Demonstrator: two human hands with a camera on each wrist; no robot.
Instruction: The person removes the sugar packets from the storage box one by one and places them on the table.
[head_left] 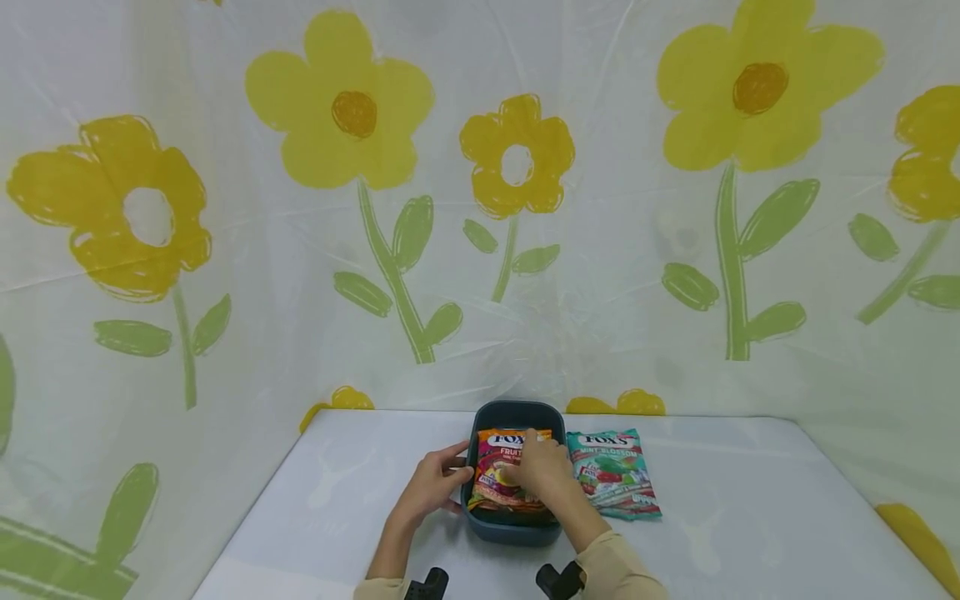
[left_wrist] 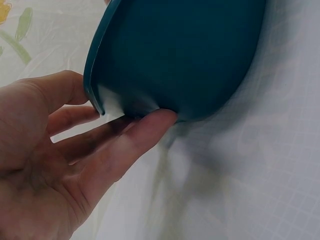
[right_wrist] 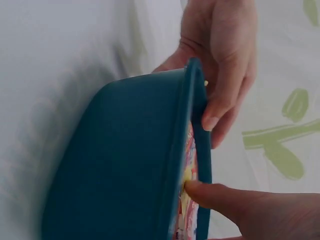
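Note:
A dark teal plastic bin (head_left: pixel 512 533) stands on the table, with an orange and red Fox's fruit candy bag (head_left: pixel 498 454) lying face up inside it. My left hand (head_left: pixel 431 483) grips the bin's left side; in the left wrist view the thumb (left_wrist: pixel 155 122) lies against the outer wall and another finger reaches the rim. Over the bin's opening, my right hand (head_left: pixel 546 468) rests on the candy bag and covers its right part. The right thumb (right_wrist: pixel 202 194) touches the bag's face in the right wrist view; that hand's other fingers are mostly hidden there.
A green Fox's Mint Blossom candy bag (head_left: pixel 615 479) lies flat just right of the bin, close to my right forearm. The white table (head_left: pixel 750 508) ends at a flower-printed curtain (head_left: pixel 570 350) behind the bin.

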